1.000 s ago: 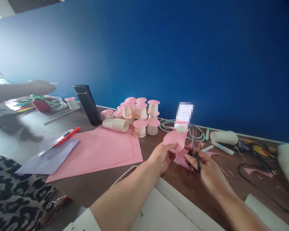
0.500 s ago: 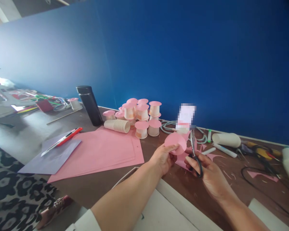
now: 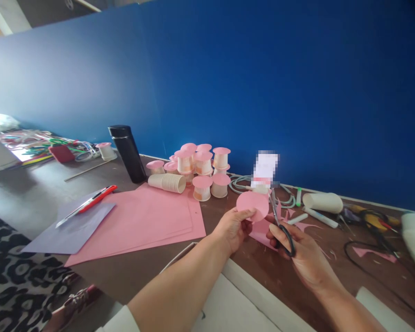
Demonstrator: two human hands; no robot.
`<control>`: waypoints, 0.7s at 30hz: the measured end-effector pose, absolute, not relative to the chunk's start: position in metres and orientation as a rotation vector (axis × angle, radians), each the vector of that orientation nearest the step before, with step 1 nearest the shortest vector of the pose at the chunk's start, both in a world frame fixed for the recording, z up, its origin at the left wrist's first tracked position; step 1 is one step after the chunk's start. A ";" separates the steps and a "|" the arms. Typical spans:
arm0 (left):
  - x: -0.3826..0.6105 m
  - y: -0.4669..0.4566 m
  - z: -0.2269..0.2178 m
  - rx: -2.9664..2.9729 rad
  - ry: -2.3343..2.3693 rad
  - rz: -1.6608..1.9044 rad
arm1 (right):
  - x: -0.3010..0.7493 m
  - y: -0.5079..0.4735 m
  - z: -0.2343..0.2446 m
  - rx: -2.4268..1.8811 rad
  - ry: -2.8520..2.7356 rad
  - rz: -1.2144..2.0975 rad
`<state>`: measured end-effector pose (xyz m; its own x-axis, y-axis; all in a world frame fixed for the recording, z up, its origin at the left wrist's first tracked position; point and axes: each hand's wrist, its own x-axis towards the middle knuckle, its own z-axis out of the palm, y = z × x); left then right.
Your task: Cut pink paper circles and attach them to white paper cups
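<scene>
Between the thumb and fingers of my left hand (image 3: 237, 230) is a round pink paper disc (image 3: 251, 203), held above the brown table. My right hand (image 3: 299, 251) grips a pair of scissors (image 3: 286, 237) by the black handles, with the metal blades pointing up beside the disc's right edge. Whether the blades touch the paper I cannot tell. Pink paper offcuts (image 3: 263, 235) lie beneath and behind my hands. Left of them stand several paper cups topped with pink discs (image 3: 203, 186), some stacked in two layers.
A row of nested paper cups (image 3: 166, 182) lies on pink paper sheets (image 3: 134, 221). Farther left are a red utility knife (image 3: 97, 198) on purple paper (image 3: 65, 235) and a black flask (image 3: 129, 154). Pens (image 3: 321, 217), a paper cup on its side (image 3: 323, 202) and cables (image 3: 370, 263) are at right.
The scissors have tilted farther left at the tip, and their blades appear nearer the disc's edge. My left hand still holds the disc. The whole view has shifted slightly.
</scene>
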<state>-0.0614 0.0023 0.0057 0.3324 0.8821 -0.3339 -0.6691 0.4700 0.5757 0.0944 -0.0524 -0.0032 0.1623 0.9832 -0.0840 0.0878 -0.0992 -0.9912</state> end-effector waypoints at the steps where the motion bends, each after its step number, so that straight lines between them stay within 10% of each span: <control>1: -0.061 0.002 0.006 0.362 0.672 1.047 | 0.095 -0.052 -0.005 -1.404 -1.110 1.135; 21: -0.064 0.003 0.007 0.411 0.647 1.087 | 0.096 -0.057 0.002 -1.428 -1.378 1.149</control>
